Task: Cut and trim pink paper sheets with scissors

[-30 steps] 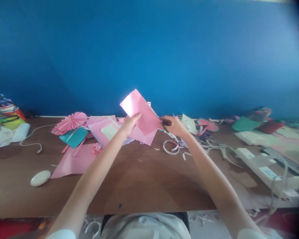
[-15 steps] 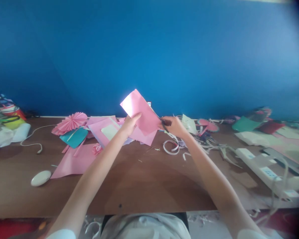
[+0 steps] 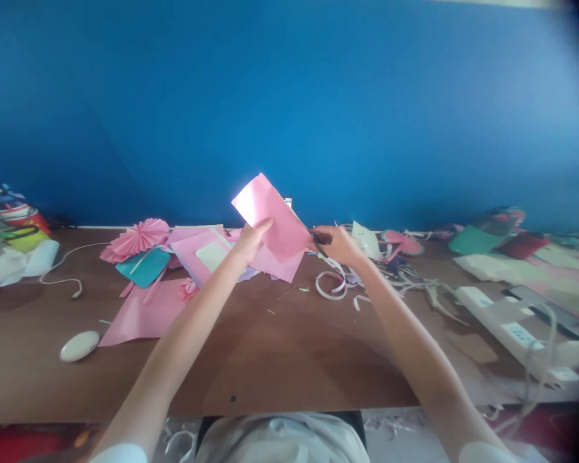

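Note:
A pink sheet of paper [image 3: 282, 222] is held up tilted above the table, its upper left corner bright with glare. My left hand [image 3: 252, 242] grips its lower left edge, thumb lying on the face of the sheet. At the opposite edge, my right hand [image 3: 335, 244] is closed round dark-handled scissors [image 3: 322, 238]. The blades are mostly hidden by the paper and fingers, against the sheet's right edge. Behind and below lie more pink and lilac sheets [image 3: 289, 267].
Left of my arms are a pleated pink paper fan [image 3: 142, 238], a teal paper piece [image 3: 147, 267], a pink sheet [image 3: 142, 315] and a white oval object [image 3: 80, 346]. To the right are curled white strips [image 3: 332, 286], a white power strip [image 3: 506, 331] and a dark phone-like slab [image 3: 550, 312].
Almost nothing differs. The pink paper has shifted very slightly to the left, while both hands keep their hold.

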`<state>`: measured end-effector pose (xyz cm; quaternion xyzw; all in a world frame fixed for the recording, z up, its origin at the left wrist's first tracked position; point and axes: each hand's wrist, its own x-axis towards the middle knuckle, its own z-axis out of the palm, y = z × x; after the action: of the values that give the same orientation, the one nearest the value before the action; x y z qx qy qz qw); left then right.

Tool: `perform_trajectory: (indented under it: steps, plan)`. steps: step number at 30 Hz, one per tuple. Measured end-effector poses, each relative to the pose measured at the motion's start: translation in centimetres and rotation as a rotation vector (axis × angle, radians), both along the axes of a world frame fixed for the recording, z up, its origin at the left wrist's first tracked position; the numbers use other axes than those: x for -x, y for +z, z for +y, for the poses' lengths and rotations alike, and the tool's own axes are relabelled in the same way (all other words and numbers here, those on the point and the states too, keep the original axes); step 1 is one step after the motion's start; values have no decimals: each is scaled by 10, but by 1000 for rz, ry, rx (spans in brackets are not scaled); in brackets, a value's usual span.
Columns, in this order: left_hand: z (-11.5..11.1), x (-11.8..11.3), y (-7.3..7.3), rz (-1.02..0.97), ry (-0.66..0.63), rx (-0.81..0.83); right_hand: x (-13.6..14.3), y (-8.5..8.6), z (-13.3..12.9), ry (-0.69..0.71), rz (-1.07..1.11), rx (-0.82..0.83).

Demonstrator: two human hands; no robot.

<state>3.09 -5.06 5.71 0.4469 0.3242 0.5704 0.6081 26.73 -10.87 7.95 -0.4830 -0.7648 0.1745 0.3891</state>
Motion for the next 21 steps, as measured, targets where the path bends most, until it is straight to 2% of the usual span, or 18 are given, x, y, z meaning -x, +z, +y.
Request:
perform_trajectory:
  steps: [6, 13, 21]
  plan:
    - [4, 2, -4, 18, 11, 3, -1, -3, 3, 3, 3, -10]
    - [-4, 2, 4, 28, -77, -61, -2, -10, 8, 18, 53, -25]
    - [-6, 0, 3, 60, -16, -60, -1, -6, 5, -19, 36, -13]
